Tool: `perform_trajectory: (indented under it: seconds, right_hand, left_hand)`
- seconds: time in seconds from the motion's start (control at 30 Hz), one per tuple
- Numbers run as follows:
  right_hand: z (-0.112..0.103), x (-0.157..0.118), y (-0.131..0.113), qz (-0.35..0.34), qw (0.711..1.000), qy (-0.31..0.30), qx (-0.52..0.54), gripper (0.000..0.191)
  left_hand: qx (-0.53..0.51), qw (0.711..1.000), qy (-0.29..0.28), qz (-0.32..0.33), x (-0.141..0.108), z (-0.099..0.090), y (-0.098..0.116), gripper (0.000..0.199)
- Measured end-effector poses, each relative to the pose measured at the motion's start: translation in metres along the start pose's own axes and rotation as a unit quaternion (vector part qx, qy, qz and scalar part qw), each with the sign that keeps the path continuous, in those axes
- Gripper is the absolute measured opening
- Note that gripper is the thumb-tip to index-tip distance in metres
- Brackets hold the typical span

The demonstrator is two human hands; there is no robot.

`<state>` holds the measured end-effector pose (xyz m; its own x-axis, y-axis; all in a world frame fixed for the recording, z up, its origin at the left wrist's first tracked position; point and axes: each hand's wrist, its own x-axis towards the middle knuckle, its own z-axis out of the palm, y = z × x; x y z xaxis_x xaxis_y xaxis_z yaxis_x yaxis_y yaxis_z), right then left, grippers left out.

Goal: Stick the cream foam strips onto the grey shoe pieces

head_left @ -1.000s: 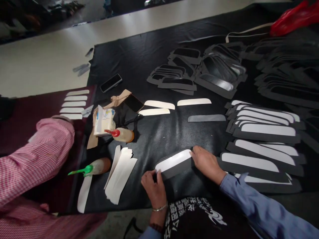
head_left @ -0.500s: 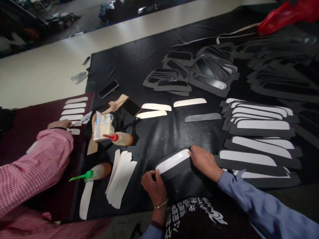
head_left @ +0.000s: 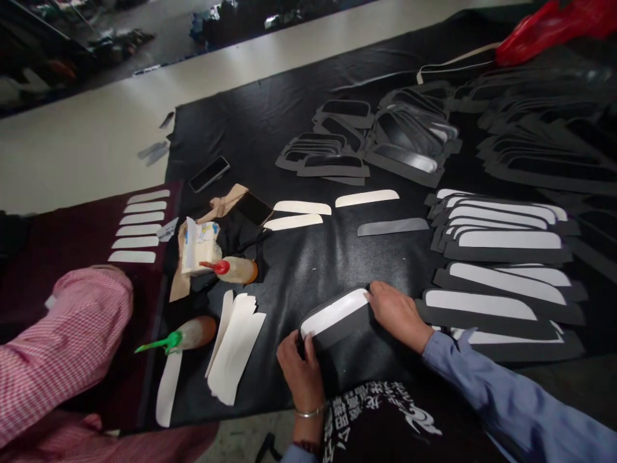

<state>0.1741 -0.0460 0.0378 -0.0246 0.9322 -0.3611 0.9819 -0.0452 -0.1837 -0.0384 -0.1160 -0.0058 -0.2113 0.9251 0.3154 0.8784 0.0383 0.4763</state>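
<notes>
Between my hands, low over the black-covered table (head_left: 289, 270), is a dark grey panel (head_left: 344, 326) with a white strip (head_left: 335, 310) lying along its upper part. My left hand (head_left: 301, 368) pinches the panel's left end, thumb over the strip's tip. At the other end, my right hand (head_left: 395, 314) has its fingers closed on the upper right corner. Just right of it lie several similar panels with white strips (head_left: 508, 241), overlapping in piles. Left of my left hand is a fanned stack of loose white strips (head_left: 238, 350).
A green-tipped bottle (head_left: 193, 332) and a red-tipped bottle (head_left: 236, 269) lie left, near a tissue pack (head_left: 201, 244) and a phone (head_left: 209, 173). A co-worker's checked sleeve (head_left: 91, 321) reaches in beside a row of strips (head_left: 139, 229). Plain dark panels (head_left: 332, 157) are heaped farther back.
My left hand has shifted slightly right and its thumb has moved along the panel's end. My right hand keeps its place. The co-worker's arm has drawn back toward the lower left.
</notes>
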Motion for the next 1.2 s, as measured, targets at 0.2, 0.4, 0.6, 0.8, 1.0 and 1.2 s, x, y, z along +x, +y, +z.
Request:
perform_trajectory:
  seconds: [0.2,0.4,0.6,0.8,1.0,1.2]
  right_hand:
    - [0.003,0.000,0.000,-0.003,1.000,0.004,-0.009,0.018]
    - [0.003,0.000,0.000,0.001,1.000,0.002,-0.003,0.018]
    - [0.005,0.000,0.001,0.001,1.000,0.009,0.000,0.019]
    - [0.004,-0.001,-0.001,0.005,1.000,0.008,-0.003,0.018]
    - [0.004,-0.002,-0.001,0.001,1.000,0.012,-0.003,0.019]
    - [0.004,-0.001,-0.001,0.007,1.000,0.003,-0.005,0.019]
  left_hand:
    - [-0.040,0.995,-0.031,-0.085,-0.010,0.002,0.001,0.035]
    - [-0.106,0.973,-0.057,-0.196,0.000,-0.002,0.009,0.036]
    - [-0.093,0.957,-0.065,-0.268,0.012,0.003,0.008,0.028]
    - [-0.085,0.955,-0.078,-0.272,0.018,0.010,0.004,0.021]
    - [-0.044,0.967,-0.081,-0.237,0.019,0.007,0.010,0.019]
    - [-0.009,0.976,-0.086,-0.201,0.017,0.005,0.015,0.016]
